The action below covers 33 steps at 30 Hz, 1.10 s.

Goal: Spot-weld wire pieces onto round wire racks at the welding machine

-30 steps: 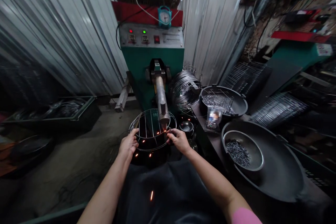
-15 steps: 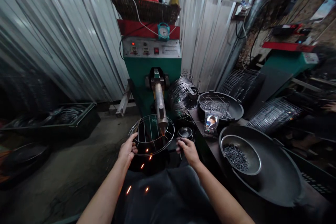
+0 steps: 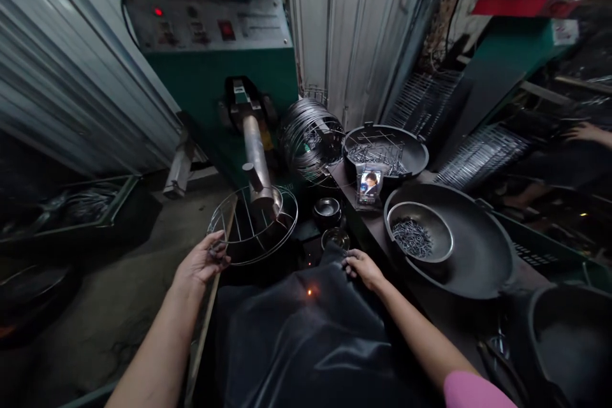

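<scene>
My left hand (image 3: 203, 258) is closed at the near left rim of a round wire rack (image 3: 253, 248), which has several straight cross wires. The rack hangs level around the tip of the welding machine's metal arm (image 3: 258, 159). My right hand (image 3: 366, 269) has its fingers drawn together at the edge of the black apron (image 3: 306, 331) over my lap. Whatever lies between those fingers is too small to tell. A small metal bowl (image 3: 336, 239) sits just beyond them, with another small bowl (image 3: 327, 207) behind it. One orange spark (image 3: 310, 292) glows in front of the apron.
A wide black pan (image 3: 482, 248) on the right holds a bowl of short metal pieces (image 3: 412, 239). Behind it stand a pan of wire parts (image 3: 411, 156), a phone (image 3: 370, 185) and coiled wire rings (image 3: 310, 140). Another person's hand (image 3: 590, 134) shows at far right.
My view has tipped down and turned right, so the machine appears larger and further left. The right hand has drawn back toward the apron. Fewer sparks fly. The left hand stays at the rack's rim.
</scene>
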Each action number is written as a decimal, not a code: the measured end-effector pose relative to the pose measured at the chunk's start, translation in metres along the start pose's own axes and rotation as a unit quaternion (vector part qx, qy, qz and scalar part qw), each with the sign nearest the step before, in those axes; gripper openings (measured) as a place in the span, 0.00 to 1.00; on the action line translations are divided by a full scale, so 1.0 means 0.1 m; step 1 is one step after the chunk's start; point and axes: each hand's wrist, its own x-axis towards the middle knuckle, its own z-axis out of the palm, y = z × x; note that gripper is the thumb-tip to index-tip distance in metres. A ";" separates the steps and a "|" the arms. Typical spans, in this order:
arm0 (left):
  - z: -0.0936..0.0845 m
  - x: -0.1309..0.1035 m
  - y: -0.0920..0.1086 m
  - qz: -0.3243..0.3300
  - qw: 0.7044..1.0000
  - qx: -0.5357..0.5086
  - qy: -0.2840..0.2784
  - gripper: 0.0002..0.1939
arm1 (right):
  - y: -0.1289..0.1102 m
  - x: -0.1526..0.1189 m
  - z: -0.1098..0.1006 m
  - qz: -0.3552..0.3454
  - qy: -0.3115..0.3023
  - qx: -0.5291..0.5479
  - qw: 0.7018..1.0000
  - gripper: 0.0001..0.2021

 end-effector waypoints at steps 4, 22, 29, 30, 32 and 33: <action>0.03 -0.07 -0.04 -0.015 0.998 -0.060 0.002 0.11 | 0.07 -0.04 -0.04 -0.026 0.028 0.009 0.999 0.10; 0.12 -0.24 -0.27 0.038 0.987 -0.153 0.012 0.16 | -0.25 -0.19 0.21 -0.148 0.028 0.011 0.988 0.12; 0.25 -0.30 -0.38 0.064 0.976 -0.206 0.011 0.18 | -0.95 -0.18 1.18 -0.314 -0.116 0.018 0.942 0.08; 0.25 -0.30 -0.38 0.075 0.975 -0.209 0.015 0.18 | -0.98 -0.15 1.27 -0.314 -0.131 -0.017 0.940 0.07; 0.25 -0.30 -0.39 0.105 0.971 -0.212 0.023 0.20 | -0.99 -0.09 1.37 -0.304 -0.141 -0.085 0.938 0.06; 0.24 -0.29 -0.38 0.120 0.969 -0.212 0.027 0.22 | -0.99 -0.06 1.39 -0.299 -0.137 -0.106 0.938 0.05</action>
